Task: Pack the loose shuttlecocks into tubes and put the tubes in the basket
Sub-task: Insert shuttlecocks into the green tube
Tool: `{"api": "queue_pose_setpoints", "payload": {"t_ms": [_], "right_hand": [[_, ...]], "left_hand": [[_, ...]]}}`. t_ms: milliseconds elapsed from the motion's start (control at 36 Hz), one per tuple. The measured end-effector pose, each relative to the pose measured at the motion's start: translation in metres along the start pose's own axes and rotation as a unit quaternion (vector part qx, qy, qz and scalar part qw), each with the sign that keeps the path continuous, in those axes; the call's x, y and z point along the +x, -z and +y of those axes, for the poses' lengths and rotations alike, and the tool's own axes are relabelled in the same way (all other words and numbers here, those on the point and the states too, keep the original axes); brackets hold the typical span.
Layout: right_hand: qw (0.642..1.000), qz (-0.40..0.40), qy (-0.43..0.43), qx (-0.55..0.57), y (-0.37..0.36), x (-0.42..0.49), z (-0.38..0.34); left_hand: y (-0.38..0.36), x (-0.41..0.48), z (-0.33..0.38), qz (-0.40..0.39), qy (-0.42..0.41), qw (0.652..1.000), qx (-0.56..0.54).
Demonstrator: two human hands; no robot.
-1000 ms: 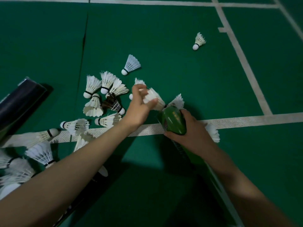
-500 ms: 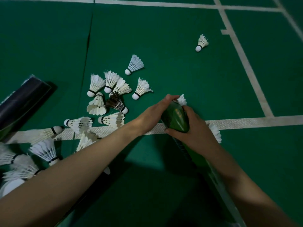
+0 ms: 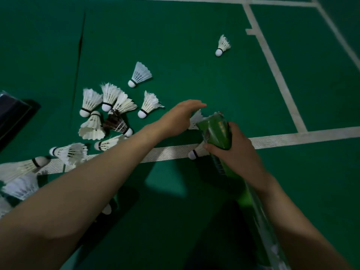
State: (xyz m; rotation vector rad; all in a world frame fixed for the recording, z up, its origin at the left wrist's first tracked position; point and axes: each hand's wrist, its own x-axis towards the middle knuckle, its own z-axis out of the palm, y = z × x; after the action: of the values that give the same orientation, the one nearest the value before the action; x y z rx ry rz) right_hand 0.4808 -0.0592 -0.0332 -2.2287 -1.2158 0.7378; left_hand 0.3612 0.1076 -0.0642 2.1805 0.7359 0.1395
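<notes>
Shuttlecocks [image 3: 150, 103] lay feathery on open floor [image 3: 194, 55]; your right hand [image 3: 239, 152] gripped the glossy green tube [image 3: 216, 133], left hand [image 3: 179, 117] fingers [image 3: 194, 104] released.

Nothing legible here: the green tube [image 3: 216, 133] carries small yellow marks near its open end and dark print further down, both too blurred to read.
</notes>
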Motion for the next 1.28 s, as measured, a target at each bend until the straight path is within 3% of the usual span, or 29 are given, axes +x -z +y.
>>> {"api": "queue_pose_setpoints", "payload": {"t_ms": [111, 167, 361, 528, 694, 806, 917, 1000, 1278], "right_hand": [[1.000, 0.001, -0.012, 0.019, 0.008, -0.003, 0.010], [0.999, 0.001, -0.013, 0.034, 0.010, -0.004, 0.012], [1.000, -0.022, -0.004, 0.007, -0.003, -0.002, 0.008], [0.998, -0.055, 0.024, -0.008, -0.022, -0.006, -0.003], [0.996, -0.070, 0.043, -0.025, -0.030, -0.007, -0.012], [0.996, -0.069, 0.054, -0.010, -0.032, -0.007, -0.018], [0.996, -0.056, 0.063, -0.010, -0.030, -0.008, -0.023], [0.996, -0.051, 0.074, -0.009, -0.029, -0.011, -0.026], [0.995, -0.029, 0.094, -0.015, -0.022, -0.014, -0.029]], "left_hand": [[-0.002, 0.015, 0.003, -0.100, -0.040, 0.980, 0.167], [-0.006, 0.016, -0.001, -0.115, -0.056, 0.965, 0.227], [-0.001, -0.007, -0.021, -0.017, 0.002, 0.962, 0.273], [0.020, -0.034, -0.028, 0.127, 0.055, 0.987, 0.078], [0.031, -0.058, -0.013, 0.221, 0.115, 0.953, -0.171], [0.029, -0.069, -0.012, 0.188, 0.123, 0.944, -0.243], [0.024, -0.077, -0.001, 0.105, 0.118, 0.898, -0.410], [0.020, -0.082, 0.003, 0.044, 0.082, 0.916, -0.391], [0.008, -0.083, 0.014, -0.009, 0.108, 0.933, -0.342]]}}
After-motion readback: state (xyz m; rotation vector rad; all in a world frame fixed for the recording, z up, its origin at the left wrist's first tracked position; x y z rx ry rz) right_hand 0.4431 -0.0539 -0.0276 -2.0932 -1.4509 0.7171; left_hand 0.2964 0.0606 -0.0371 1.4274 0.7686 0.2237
